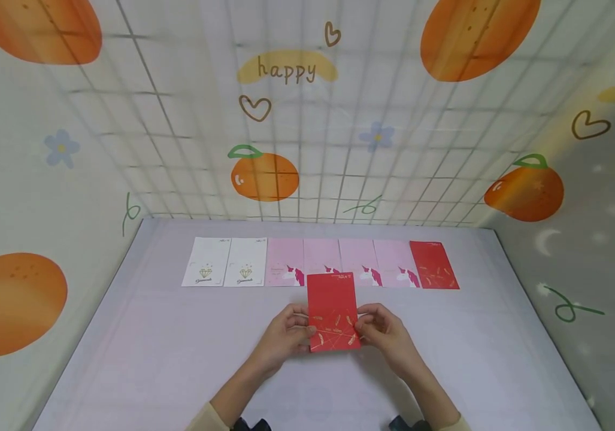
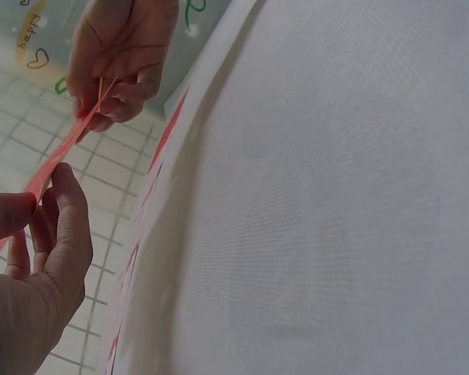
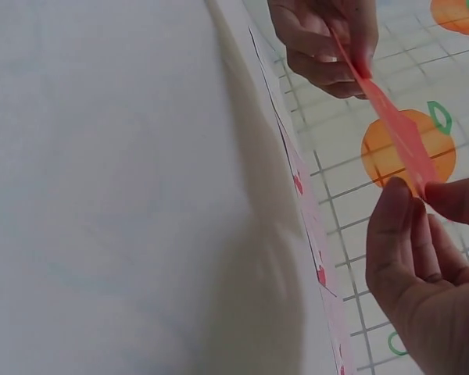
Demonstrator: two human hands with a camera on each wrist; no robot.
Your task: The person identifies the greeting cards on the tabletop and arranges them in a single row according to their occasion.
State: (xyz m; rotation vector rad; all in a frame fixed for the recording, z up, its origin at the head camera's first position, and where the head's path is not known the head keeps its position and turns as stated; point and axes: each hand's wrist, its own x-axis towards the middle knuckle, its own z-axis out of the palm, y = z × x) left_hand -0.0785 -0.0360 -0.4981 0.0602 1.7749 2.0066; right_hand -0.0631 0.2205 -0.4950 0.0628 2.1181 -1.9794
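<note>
A red card point(image 1: 333, 306) with gold feather-like marks and lines is held upright above the table, between both hands. My left hand point(image 1: 283, 336) pinches its left edge, thumb in front and fingers behind. On the opposite edge my right hand point(image 1: 389, 336) pinches it the same way. Both wrist views show the card edge-on, as a thin red strip point(image 2: 56, 158), raised off the tabletop. Behind it lies a row with two white diamond-print cards point(image 1: 245, 261), several pink unicorn cards point(image 1: 284, 257) and, at the right end, another red card point(image 1: 434, 264). The held card overlaps part of one pink card.
A pale cloth covers the table point(image 1: 167, 341), and the row lies toward its back edge. Beyond stands a wire grid point(image 1: 307, 209) behind a sheer curtain printed with oranges point(image 1: 265, 177). Printed fabric also hangs at the left and right sides.
</note>
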